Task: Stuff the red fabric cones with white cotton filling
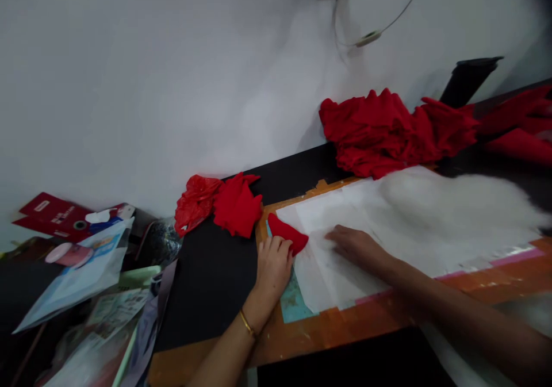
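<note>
A small red cloth piece (290,233), curved along its top edge and pointed at the right, lies at the left end of the white sheet (319,283). My left hand (275,259), with a gold bangle at the wrist, has its fingers closed over the lower left edge of this cloth piece. To the right, over the sheet, my right hand (354,245) has its fingers drawn together and pointing left; it is slightly blurred. Whatever it may hold is hidden. Behind it spreads a heap of white fluffy stuffing (448,203).
Against the wall lie a large red fabric pile (388,128) and a smaller red fabric pile (238,206) beside a red plastic bag (196,200). A black container (470,79) stands at the back right. Boxes, packets and a pink-and-white cup (71,255) crowd the left. A cable (401,16) hangs above.
</note>
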The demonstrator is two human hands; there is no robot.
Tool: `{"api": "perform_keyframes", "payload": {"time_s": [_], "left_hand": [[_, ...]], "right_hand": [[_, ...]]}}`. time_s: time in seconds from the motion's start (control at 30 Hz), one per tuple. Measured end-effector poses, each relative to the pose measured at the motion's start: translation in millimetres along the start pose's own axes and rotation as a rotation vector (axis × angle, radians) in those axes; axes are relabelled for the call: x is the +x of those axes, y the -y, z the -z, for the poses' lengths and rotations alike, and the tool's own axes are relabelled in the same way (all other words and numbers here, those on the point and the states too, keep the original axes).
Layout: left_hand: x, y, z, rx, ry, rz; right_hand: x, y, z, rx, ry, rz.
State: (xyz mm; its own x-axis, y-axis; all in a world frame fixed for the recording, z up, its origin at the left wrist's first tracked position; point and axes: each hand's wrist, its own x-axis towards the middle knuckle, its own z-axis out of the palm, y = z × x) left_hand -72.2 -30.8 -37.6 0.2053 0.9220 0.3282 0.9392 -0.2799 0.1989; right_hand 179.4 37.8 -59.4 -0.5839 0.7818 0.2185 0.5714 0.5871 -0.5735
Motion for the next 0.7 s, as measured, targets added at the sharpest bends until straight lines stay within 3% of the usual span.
{"api": "perform_keyframes", "payload": {"time_s": [0.13,0.23,0.33,0.47,0.57,0.7], "left_hand": [[17.2,0.1,1.8,-0.178,-0.083,0.046],[28.1,-3.2,4.4,-0.271,-0.100,0.075],[35.9,-12.4,7.9,-0.444,-0.127,0.135],[38.1,-29.6,10.3,-0.630,-0.138,0.136],[36.3,-39.0,6.7,-0.670,-0.131,0.099],[36.3,-42.9,2.3,-0.686,-0.194,0.053]], "right_hand": [[0.8,26.4,13.6,0.493,-0.153,-0.327],[0.8,55.8,12.9,0.851,-0.075,-0.466],[6.1,67.9,-2.3,0.796,-0.105,-0.338],[18.5,53.5,-17.9,0.571,-0.285,-0.269],[24.0,47.8,-18.3,0.656,-0.287,-0.298],[22.2,60.9,-23.3,0.871,-0.265,-0.349]]}}
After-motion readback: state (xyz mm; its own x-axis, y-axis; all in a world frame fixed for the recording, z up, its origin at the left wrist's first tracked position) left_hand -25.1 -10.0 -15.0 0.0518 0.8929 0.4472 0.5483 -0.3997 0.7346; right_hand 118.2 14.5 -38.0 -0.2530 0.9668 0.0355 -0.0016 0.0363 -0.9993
